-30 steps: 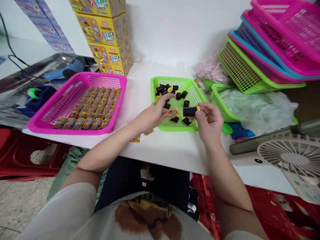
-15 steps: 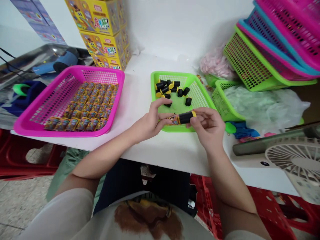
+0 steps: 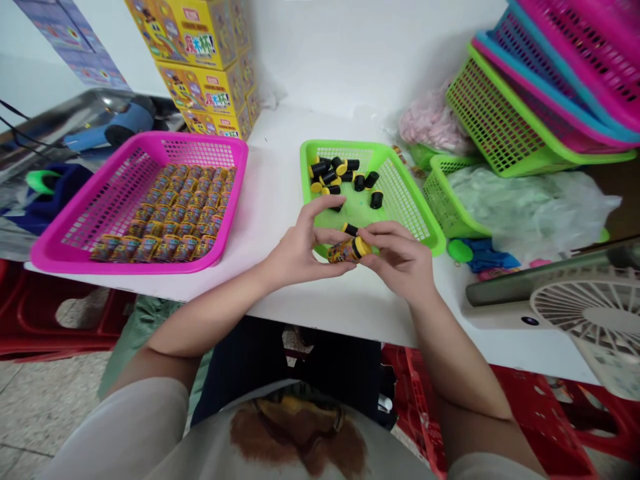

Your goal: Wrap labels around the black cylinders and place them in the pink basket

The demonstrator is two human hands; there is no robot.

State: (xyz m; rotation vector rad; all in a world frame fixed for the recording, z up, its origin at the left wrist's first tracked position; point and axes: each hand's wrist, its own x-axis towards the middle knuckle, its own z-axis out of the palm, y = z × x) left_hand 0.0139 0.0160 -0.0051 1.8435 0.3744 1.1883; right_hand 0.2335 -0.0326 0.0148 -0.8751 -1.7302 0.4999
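Note:
Between my two hands is a small cup [image 3: 345,251] in a printed wrapper, with a yellow lid on its right end. My left hand [image 3: 296,250] grips the wrapped body between thumb and fingers, its index finger raised. The fingers of my right hand [image 3: 407,260] pinch the yellow lid. Both hands are over the front edge of a green basket [image 3: 350,145]. Loose black cups with yellow lids [image 3: 329,178] lie inside it, one close behind my fingers. To the left, a pink basket [image 3: 115,268] holds rows of wrapped cups [image 3: 187,215].
Yellow printed boxes [image 3: 205,87] are stacked at the back left, beside a blue-handled tool [image 3: 113,130]. On the right are stacked baskets [image 3: 505,113], a small green basket [image 3: 445,200] with clear plastic bags [image 3: 525,207], and a white fan [image 3: 595,313].
The printed wrapper now covers the black cup, which earlier showed bare beside it. My right hand has moved left and slightly down, closer to my left hand.

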